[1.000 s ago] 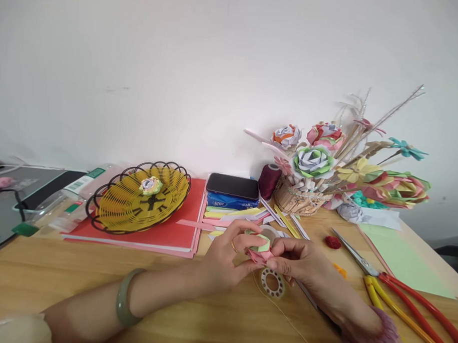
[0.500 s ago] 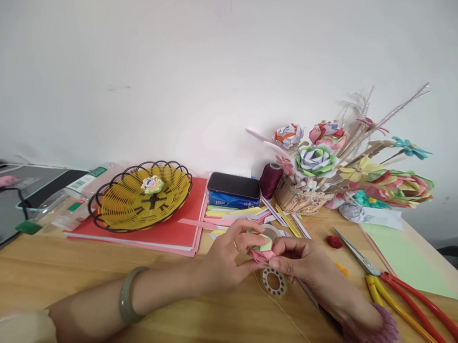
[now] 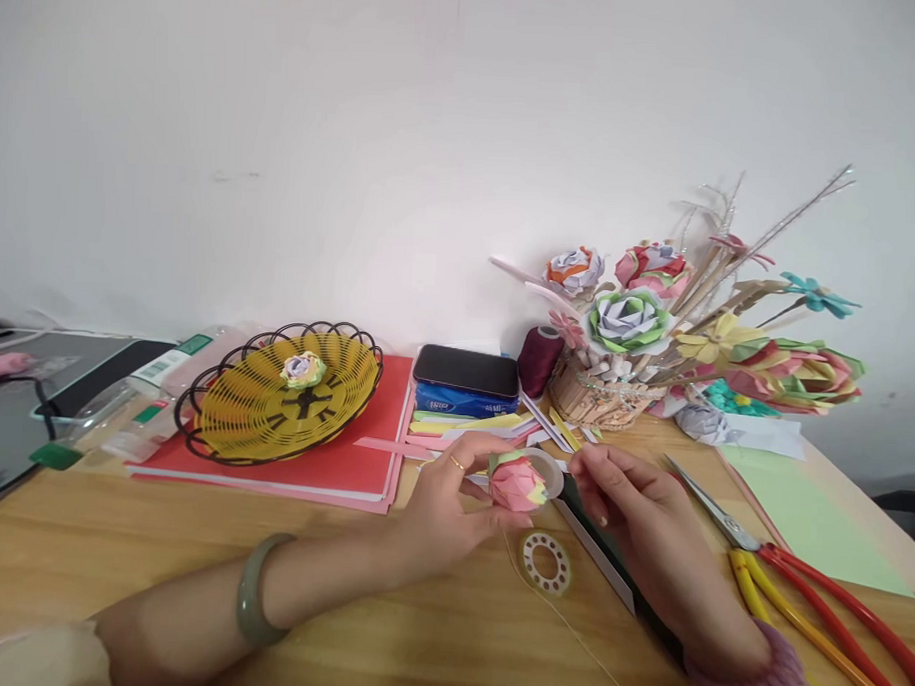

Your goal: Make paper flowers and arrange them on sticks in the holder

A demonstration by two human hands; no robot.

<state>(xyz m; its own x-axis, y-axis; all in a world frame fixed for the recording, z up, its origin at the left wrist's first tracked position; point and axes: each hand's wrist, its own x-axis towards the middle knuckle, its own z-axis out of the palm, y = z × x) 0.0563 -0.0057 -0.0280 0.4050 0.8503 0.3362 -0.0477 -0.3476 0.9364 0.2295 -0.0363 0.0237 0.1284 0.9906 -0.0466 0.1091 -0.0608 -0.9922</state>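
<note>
We hold the small pink folded-paper flower bud (image 3: 518,484) just above the wooden table (image 3: 195,554), pinched in our left hand (image 3: 452,498) between thumb and fingers — the grip should stay light so the petals don't crush. Our right hand (image 3: 636,499) hovers just beside it, fingers loosely curled on nothing, with 1 clear tape roll (image 3: 545,563) below and long red-and-yellow-handled scissors (image 3: 786,585) to the right.
</note>
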